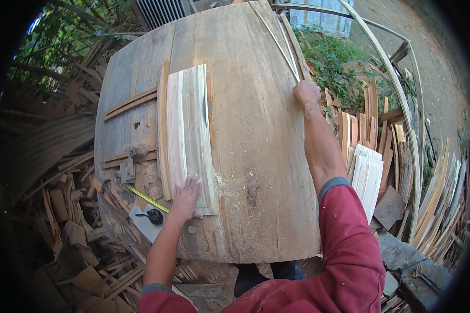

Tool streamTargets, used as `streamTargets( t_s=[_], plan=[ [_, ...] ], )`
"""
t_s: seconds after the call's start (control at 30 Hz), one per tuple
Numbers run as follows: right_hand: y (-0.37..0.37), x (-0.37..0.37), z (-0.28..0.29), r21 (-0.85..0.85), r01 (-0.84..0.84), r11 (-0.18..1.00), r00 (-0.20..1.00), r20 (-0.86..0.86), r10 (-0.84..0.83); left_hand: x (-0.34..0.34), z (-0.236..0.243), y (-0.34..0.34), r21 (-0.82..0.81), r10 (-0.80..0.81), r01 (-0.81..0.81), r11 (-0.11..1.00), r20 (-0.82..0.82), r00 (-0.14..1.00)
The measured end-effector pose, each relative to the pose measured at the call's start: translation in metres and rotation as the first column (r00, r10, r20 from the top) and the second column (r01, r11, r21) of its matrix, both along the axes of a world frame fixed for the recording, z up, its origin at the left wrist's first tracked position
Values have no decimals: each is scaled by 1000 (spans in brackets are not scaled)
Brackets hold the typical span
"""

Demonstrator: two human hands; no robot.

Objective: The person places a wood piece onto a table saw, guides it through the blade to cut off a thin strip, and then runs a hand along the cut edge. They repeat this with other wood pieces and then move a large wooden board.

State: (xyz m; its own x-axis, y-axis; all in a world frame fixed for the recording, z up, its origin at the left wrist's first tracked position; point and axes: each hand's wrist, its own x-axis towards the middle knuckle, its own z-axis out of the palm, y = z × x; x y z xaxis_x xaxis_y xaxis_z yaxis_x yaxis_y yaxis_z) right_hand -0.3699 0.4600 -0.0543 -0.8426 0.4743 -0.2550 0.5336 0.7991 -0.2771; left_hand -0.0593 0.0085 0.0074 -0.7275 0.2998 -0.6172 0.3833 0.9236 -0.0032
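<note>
1. Boards, pale (196, 130), lie lengthwise left of centre on your plank tabletop (261, 156), near ends toward you. Pinkish and grey-green faces show; cannot tell whether they are joined, stacked or merely side by side.
2. Your left hand (187, 200) rests flat on the near end of the boards, fingers extended, gripping nothing.
3. Your right hand (307, 94) is at the tabletop's right edge, fingers curled in, by the near ends of thin pale strips (274, 40). Cannot tell whether it grasps a strip or only touches there.
4. Step in hand, as you show it: one hand steadying the boards, the other reaching to the strips; my reading only.
5. Next move, in my judgement, calls for a sure pinch on one strip and light left-hand pressure, so the boards don't skid on the sawdust (224, 190) beside them.
6. Tape measure (152, 216) sits left of your left wrist, yellow blade (146, 198) out. A sweep of that forearm could catch it.
7. Brown batten (164, 130) runs along the boards' left side; mind it if you shift them.
</note>
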Motion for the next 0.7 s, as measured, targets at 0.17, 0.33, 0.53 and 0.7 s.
streamTargets(
  t_s=[0.17, 0.33, 0.53, 0.7],
  plan=[
    [13, 17, -18, 191, -314, 930, 938, -89, 335, -4, 1, 5, 28, 13, -13, 1000, 6, 1000],
    [17, 25, -34, 65, -250, 966, 940, -222, 258, 1, 2, 0, 22, 9, -9, 1000, 25, 1000],
    [212, 48, -46, 89, -721, 687, 688, -30, 725, -28, -24, 49, 172, -67, 69, 983, -20, 998],
    [21, 136, -21, -224, -164, 961, 974, -191, 122, 15, 11, -20, -13, 80, -80, 997, 9, 997]
  ],
)
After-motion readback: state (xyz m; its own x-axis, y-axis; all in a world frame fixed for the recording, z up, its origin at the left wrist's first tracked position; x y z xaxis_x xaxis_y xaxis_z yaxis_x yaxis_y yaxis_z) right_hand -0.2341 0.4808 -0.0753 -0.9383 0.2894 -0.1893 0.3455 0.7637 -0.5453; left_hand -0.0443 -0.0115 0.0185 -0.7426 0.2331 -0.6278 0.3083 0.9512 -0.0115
